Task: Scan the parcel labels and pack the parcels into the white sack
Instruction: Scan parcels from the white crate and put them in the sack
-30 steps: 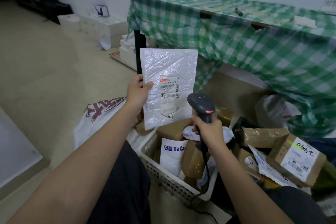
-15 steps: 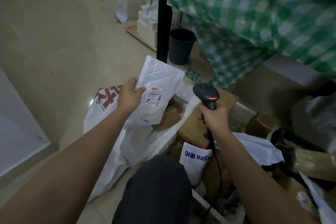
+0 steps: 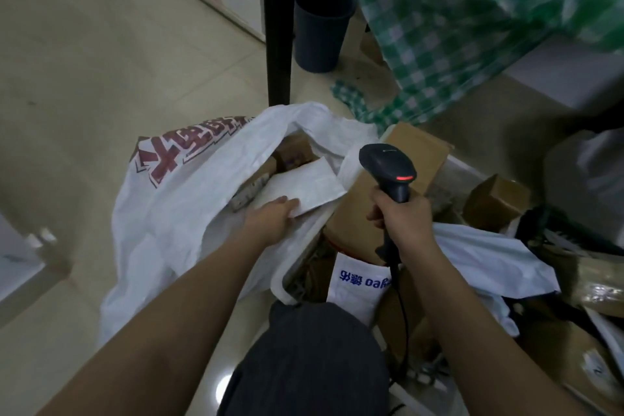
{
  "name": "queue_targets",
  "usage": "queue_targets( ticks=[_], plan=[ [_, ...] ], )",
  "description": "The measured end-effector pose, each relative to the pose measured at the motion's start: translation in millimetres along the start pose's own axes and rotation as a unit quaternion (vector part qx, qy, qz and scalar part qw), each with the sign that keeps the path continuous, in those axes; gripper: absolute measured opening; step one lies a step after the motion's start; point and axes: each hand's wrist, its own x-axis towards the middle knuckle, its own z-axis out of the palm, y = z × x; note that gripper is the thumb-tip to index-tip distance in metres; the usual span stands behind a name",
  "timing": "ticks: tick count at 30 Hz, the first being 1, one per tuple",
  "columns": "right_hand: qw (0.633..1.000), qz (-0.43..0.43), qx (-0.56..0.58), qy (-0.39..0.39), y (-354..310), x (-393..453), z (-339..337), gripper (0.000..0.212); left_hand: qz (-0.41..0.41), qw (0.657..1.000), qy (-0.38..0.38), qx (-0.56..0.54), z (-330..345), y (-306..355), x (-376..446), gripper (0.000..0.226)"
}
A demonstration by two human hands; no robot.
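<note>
The left hand (image 3: 270,218) pinches a flat white padded plastic mailer (image 3: 304,184) inside the mouth of the white woven sack with red lettering (image 3: 175,199); right hand (image 3: 401,216) fingers wrap the black handheld scanner (image 3: 388,167)

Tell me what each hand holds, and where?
Left hand pinches the flat white padded mailer by its near edge; right hand grips the black handheld barcode scanner by its handle.
</note>
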Motion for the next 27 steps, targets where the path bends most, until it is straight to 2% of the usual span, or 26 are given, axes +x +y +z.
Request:
queue_targets(
  ticks=[4, 8, 12, 15, 17, 21, 27],
  plan=[
    [0.999, 0.031, 0.006, 0.019, 12.0, -13.5, -24.1, 0.016, 0.033, 0.996, 0.044, -0.073, -18.4, 17.2, -7.2, 0.054],
    [0.997, 0.048, 0.014, 0.053, 24.0, -34.3, -55.9, 0.02, 0.103, 0.982, 0.101, -0.123, -38.4, 48.1, -23.7, 0.043],
    [0.996, 0.056, 0.004, 0.063, 38.1, -53.0, -83.5, 0.017, 0.14, 0.975, 0.11, -0.13, -32.0, 87.3, -40.1, 0.033],
    [0.997, 0.048, 0.009, 0.066, 44.9, -62.5, -97.2, 0.018, 0.124, 0.985, 0.066, -0.099, -8.6, 100.5, -47.9, 0.027],
    [0.997, 0.044, 0.008, 0.062, 48.5, -66.1, -102.3, 0.017, 0.082, 0.993, 0.043, -0.07, 10.6, 101.2, -50.0, 0.023],
    [0.997, 0.043, 0.009, 0.061, 57.7, -65.9, -108.1, 0.015, 0.006, 0.998, 0.057, -0.001, 39.8, 103.6, -52.1, 0.029],
    [0.998, 0.044, 0.016, 0.052, 69.5, -59.2, -113.0, 0.018, -0.018, 0.982, 0.119, -0.147, 69.0, 102.7, -50.5, 0.03]
  ],
)
